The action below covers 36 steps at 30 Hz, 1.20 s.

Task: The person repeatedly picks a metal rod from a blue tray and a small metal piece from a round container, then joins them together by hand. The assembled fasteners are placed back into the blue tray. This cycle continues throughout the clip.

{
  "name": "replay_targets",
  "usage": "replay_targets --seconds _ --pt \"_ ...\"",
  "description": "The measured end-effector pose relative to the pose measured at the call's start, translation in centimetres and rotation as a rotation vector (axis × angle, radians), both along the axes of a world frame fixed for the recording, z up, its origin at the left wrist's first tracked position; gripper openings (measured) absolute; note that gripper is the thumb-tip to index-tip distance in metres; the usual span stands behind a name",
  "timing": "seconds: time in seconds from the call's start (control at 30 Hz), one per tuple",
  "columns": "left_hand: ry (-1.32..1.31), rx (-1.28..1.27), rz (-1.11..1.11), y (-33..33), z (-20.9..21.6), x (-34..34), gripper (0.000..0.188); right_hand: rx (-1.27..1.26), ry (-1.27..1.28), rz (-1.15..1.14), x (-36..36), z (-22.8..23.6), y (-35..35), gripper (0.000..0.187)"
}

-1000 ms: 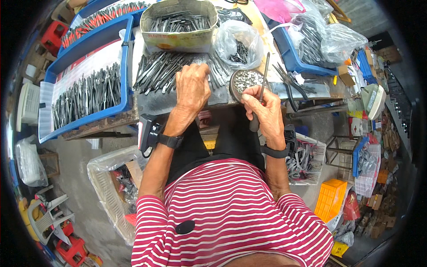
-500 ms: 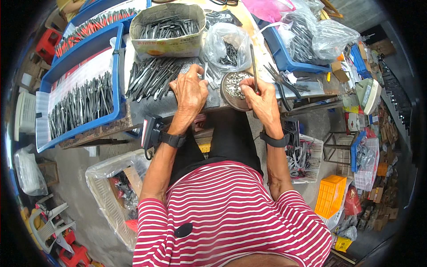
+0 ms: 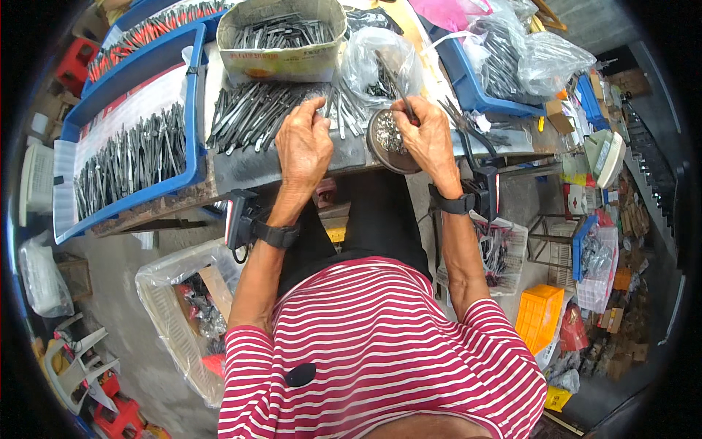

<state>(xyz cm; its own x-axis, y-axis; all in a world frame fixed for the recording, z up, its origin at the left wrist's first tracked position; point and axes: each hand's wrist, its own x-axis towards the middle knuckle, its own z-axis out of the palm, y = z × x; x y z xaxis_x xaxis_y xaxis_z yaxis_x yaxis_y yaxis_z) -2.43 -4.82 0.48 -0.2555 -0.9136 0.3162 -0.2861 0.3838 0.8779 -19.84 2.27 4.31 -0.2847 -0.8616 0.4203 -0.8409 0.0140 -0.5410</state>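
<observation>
Metal rod [image 3: 398,86] pinched in right hand [image 3: 431,139], seemingly over round tin [image 3: 386,135].

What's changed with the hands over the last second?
The left hand drew back from the loose pile of dark metal tools, fingers now pinching at its edge. The right hand lowered its thin dark tool over the round metal dish. Trays unchanged.

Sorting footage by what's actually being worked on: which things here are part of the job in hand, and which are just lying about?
In hand:
left hand on the loose grey metal pieces
right hand holding a thin tool
round dish of small parts

Lying about:
cardboard box
blue tray
clear bags
orange crate
</observation>
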Motion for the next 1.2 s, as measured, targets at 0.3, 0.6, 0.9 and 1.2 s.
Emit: replay_targets --seconds 0.3,0.6,0.9,1.2 --pt "0.201 0.201 -0.192 3.0 1.7 2.0 0.017 0.178 -0.141 -0.058 -0.4 1.2 4.4 0.015" --pt "0.245 0.45 -0.366 5.4 1.7 3.0 0.014 0.268 -0.194 0.044 1.2 -0.5 7.4 0.032" --pt "0.286 0.573 -0.366 5.6 1.8 3.8 0.01 0.344 -0.169 0.062 1.9 -0.9 7.0 0.04" --pt "0.331 0.655 -0.435 5.9 1.3 3.7 0.013 0.326 -0.067 0.058 2.5 -1.3 7.1 0.036"
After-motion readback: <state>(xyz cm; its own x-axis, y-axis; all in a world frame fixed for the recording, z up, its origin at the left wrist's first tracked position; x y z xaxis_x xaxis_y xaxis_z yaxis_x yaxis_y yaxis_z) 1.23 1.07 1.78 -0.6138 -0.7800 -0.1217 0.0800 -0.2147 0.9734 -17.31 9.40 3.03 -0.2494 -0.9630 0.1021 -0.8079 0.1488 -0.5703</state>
